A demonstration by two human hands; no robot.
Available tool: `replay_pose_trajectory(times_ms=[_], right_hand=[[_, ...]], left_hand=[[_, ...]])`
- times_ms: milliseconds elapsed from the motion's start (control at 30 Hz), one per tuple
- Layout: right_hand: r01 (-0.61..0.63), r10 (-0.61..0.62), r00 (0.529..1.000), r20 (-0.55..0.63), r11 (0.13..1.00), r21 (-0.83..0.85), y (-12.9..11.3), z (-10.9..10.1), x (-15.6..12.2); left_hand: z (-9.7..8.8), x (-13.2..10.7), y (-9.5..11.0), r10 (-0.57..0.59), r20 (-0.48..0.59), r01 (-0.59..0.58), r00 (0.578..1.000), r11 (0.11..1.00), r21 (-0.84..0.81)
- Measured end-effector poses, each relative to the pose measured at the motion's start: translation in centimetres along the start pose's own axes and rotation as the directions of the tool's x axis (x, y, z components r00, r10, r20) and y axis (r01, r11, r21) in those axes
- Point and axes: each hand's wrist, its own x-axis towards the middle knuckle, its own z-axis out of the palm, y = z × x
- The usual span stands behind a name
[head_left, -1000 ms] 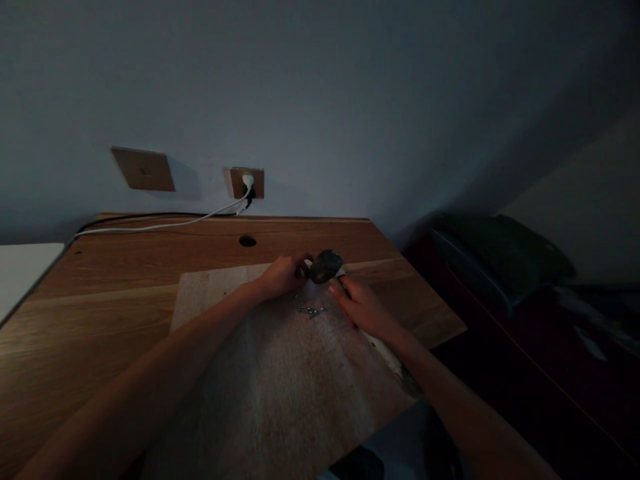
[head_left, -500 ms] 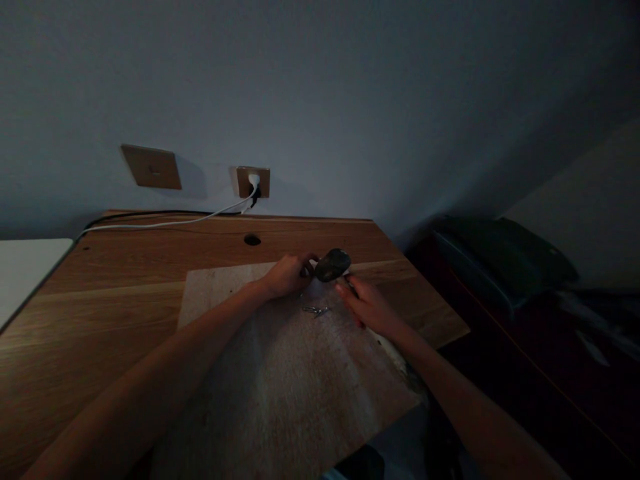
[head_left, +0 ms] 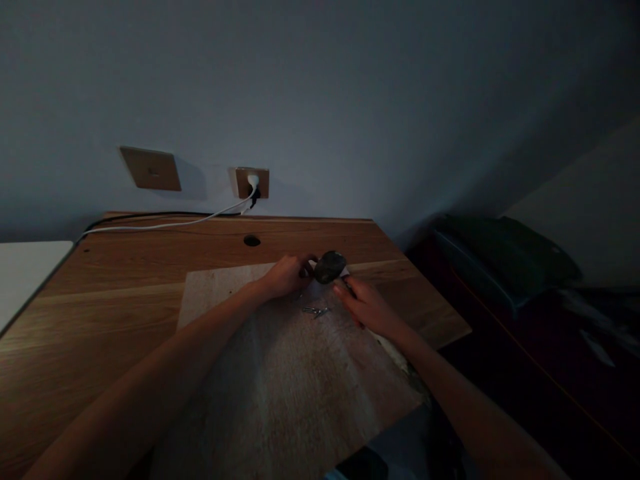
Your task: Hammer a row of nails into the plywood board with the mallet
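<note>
My right hand (head_left: 367, 303) is closed around the short light handle of what looks like a hammer with a dark, rounded head (head_left: 330, 267). The head hangs above the far edge of a pale wooden board (head_left: 280, 373). My left hand (head_left: 289, 275) rests on the board just left of the head, its thumb and fingers curled together. Whatever those fingers pinch is too small and dark to make out. Several thin silver nails (head_left: 315, 311) lie in a small pile on the board, between the hands and nearer to me.
A wooden desk (head_left: 115, 313) with a cable hole (head_left: 251, 241) carries the board. White and black cables (head_left: 165, 228) run along its back to a wall socket (head_left: 253, 182). A white surface (head_left: 30, 273) borders the left, and a dark green cushion (head_left: 505, 260) lies beyond the right edge.
The dark head has shifted slightly left and tilted a little. Both hands stay almost in place, and the nails have not moved.
</note>
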Motion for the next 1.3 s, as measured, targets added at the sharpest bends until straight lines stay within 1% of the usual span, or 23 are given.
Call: replay_pose_trajectory(times_ms=[100,167,333,467,533,600,700,833,933,1100,1200,1300], right_hand=[[0.019,-0.019,1.0,0.011,1.0,0.015,-0.1,0.1,0.0],[0.025,-0.025,1.0,-0.005,0.999,0.023,-0.2,0.2,-0.1],[-0.023,0.023,1.0,0.006,1.0,0.018,-0.4,0.5,-0.1],[-0.045,0.046,0.998,-0.042,0.999,0.021,-0.5,0.7,0.0],[-0.046,0.046,0.998,-0.034,0.999,0.025,-0.5,0.8,-0.1],[-0.031,0.032,0.999,-0.039,0.999,0.029,-0.5,0.9,-0.1],[-0.002,0.004,0.996,-0.086,1.0,0.015,-0.4,1.0,-0.2],[0.017,-0.016,0.999,-0.035,1.0,0.009,-0.2,1.1,-0.1],[0.032,-0.032,0.998,-0.051,0.999,-0.001,-0.1,1.3,0.0],[-0.009,0.01,0.999,-0.051,0.999,0.031,-0.1,1.3,0.0],[0.028,-0.028,0.997,-0.065,1.0,0.007,0.0,1.3,0.0],[0.044,-0.044,0.997,-0.063,0.999,-0.007,0.3,1.4,-0.1]], left_hand=[[0.0,0.0,0.1,-0.001,-0.016,0.002,1.0,1.0,0.013],[0.0,-0.1,0.1,-0.004,-0.018,0.005,1.0,1.0,0.022],[0.0,-0.2,0.2,0.007,-0.032,-0.006,0.999,0.999,0.05],[-0.2,-0.2,0.4,-0.006,-0.002,0.006,1.0,1.0,0.023],[-0.2,-0.3,0.5,-0.007,-0.003,0.007,1.0,1.0,0.016],[-0.2,-0.3,0.5,-0.004,-0.014,0.005,1.0,1.0,0.017],[-0.1,-0.3,0.4,0.001,-0.011,-0.001,1.0,1.0,0.016],[-0.1,-0.3,0.3,-0.005,-0.021,0.005,1.0,1.0,0.027],[-0.1,-0.3,0.2,-0.003,-0.027,0.004,1.0,1.0,0.029],[-0.1,-0.3,0.3,-0.007,-0.034,0.008,0.999,0.999,0.031],[0.1,-0.3,0.3,-0.006,-0.034,0.007,0.999,0.999,0.033],[0.0,-0.2,0.3,-0.004,-0.027,0.004,1.0,1.0,-0.001]])
